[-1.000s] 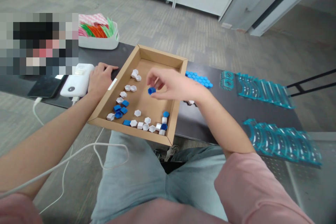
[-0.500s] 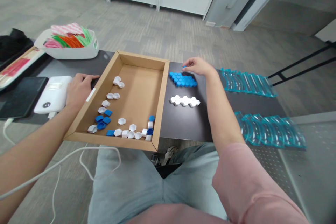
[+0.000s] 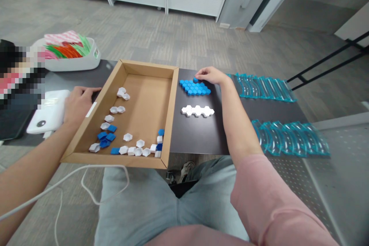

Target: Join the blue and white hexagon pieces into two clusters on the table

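Note:
My right hand (image 3: 211, 75) pinches a small blue hexagonal tile (image 3: 195, 80) at the back edge of a honeycomb patch of blue hexagonal tiles (image 3: 195, 88). In front of that patch, white hexagonal tiles (image 3: 197, 111) form a zigzag row on the dark table. Against the outer left wall of the cardboard box (image 3: 175, 115) rests my left hand (image 3: 78, 103), fingers stretched toward the box and nothing seen in them. Loose white tiles (image 3: 128, 137) and blue tiles (image 3: 106, 138) lie inside the box, mostly along its left and near sides.
Two rows of clear teal plastic pieces (image 3: 263, 88) lie on the right of the dark table (image 3: 198, 136). A white power bank (image 3: 47, 111) with a cable sits left of my left hand. Behind it stands a white basket (image 3: 77, 65) of colourful strips.
My right hand has lowered the blue tile to the back edge of the blue patch. The whole view has shifted slightly; my left hand stays beside the box.

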`<state>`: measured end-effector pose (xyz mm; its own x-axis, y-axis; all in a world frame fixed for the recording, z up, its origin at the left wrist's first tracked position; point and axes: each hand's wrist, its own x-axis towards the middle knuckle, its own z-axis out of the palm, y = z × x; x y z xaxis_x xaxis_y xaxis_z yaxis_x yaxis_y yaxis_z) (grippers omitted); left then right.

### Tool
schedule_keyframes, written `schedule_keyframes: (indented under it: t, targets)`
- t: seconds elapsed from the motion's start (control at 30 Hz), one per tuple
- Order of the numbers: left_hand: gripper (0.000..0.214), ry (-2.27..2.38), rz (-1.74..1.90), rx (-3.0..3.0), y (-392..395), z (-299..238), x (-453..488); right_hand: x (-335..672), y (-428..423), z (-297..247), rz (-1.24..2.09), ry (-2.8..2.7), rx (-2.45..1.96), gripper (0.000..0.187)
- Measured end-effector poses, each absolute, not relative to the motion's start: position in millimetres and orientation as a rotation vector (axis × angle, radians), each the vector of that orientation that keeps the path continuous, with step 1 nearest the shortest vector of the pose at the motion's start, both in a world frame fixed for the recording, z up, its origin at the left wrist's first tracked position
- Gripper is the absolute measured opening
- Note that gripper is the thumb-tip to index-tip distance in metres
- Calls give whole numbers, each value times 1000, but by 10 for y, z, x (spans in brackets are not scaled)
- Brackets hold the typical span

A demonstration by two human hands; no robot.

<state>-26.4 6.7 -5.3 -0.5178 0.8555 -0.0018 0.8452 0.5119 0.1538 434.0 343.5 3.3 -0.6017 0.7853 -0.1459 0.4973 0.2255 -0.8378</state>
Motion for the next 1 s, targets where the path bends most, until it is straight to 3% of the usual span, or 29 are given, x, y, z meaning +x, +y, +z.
schedule_keyframes:
  t: [1.0]
  targets:
    - [81, 2668, 270, 1515, 42, -54, -196, 4382, 3350, 74, 1397, -2230, -1116, 31]
